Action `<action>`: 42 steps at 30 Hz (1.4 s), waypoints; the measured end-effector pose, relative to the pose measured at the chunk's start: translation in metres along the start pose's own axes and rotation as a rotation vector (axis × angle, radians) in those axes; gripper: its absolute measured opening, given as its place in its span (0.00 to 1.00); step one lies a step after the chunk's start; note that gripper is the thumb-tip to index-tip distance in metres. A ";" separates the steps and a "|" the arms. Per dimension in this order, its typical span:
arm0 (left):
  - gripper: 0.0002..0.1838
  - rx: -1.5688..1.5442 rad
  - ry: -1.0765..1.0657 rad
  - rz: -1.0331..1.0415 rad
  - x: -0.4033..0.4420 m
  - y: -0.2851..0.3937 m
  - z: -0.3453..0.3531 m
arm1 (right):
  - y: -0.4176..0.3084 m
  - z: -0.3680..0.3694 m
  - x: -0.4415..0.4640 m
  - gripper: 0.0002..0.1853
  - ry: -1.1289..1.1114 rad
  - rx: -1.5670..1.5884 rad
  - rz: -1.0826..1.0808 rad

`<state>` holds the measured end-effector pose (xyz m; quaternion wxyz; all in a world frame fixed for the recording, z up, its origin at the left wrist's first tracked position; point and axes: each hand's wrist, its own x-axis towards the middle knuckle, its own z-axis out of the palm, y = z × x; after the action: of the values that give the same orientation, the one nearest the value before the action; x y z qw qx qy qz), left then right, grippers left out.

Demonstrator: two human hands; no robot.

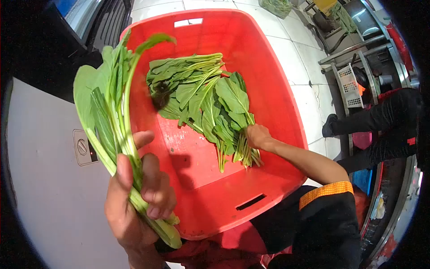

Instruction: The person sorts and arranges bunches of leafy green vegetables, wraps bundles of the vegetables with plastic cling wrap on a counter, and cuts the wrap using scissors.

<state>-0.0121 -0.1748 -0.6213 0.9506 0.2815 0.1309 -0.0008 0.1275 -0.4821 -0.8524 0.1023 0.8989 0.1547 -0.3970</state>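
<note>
My left hand (148, 193) is raised over the near left side of the red plastic tub (273, 89). It is closed round the stems of a bunch of leafy greens (118, 107), whose leaves point up and away from me. Inside the tub, more leafy greens (192, 94) lie in a loose pile with pale green stems. My right hand (257, 136) reaches in at the right and closes on the stems of a bunch there (235, 101). The fingertips of that hand are mostly hidden.
A white appliance panel with a round knob (82, 147) stands at the left. To the right are a metal rack with a white plastic basket (349, 87) and another person's dark-clothed legs (371, 121). A bag of greens (275, 6) sits on the tiled floor (291, 54).
</note>
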 end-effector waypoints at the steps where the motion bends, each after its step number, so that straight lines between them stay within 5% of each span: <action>1: 0.24 -0.017 0.017 0.000 0.000 0.000 0.002 | 0.001 0.007 0.005 0.20 0.190 0.056 0.072; 5: 0.23 -0.019 0.055 0.003 -0.001 -0.001 0.002 | -0.011 0.039 0.014 0.24 0.551 0.231 0.283; 6: 0.23 -0.019 0.059 0.010 -0.002 0.000 0.003 | -0.009 0.040 0.023 0.31 0.337 0.355 0.333; 10: 0.21 0.074 0.044 0.070 -0.004 -0.001 0.003 | -0.014 0.055 0.007 0.39 0.305 0.249 0.260; 14: 0.21 0.058 -0.021 0.114 -0.005 -0.004 0.001 | -0.014 0.055 -0.011 0.32 0.329 0.297 0.287; 19: 0.22 0.124 0.042 0.129 -0.006 -0.003 0.007 | -0.016 0.033 -0.028 0.39 0.337 0.644 0.373; 20: 0.22 0.163 0.034 0.142 -0.007 -0.003 0.007 | -0.009 0.046 -0.022 0.33 0.573 0.719 0.258; 21: 0.22 0.163 0.043 0.138 -0.008 -0.002 0.008 | -0.002 0.047 -0.023 0.33 0.563 0.718 0.257; 24: 0.22 0.116 0.039 0.142 -0.007 -0.002 0.009 | -0.017 0.006 -0.060 0.08 0.356 0.945 0.138; 31: 0.23 0.090 0.038 0.134 -0.005 0.001 0.009 | -0.074 0.089 -0.016 0.08 0.002 0.998 0.228; 42: 0.22 0.142 0.112 0.106 -0.012 0.009 0.003 | -0.095 0.093 -0.023 0.35 0.151 0.798 0.257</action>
<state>-0.0224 -0.1693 -0.6113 0.9182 0.3543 0.1683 0.0562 0.0153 -0.4267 -0.9032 -0.2165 0.9066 -0.1172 -0.3428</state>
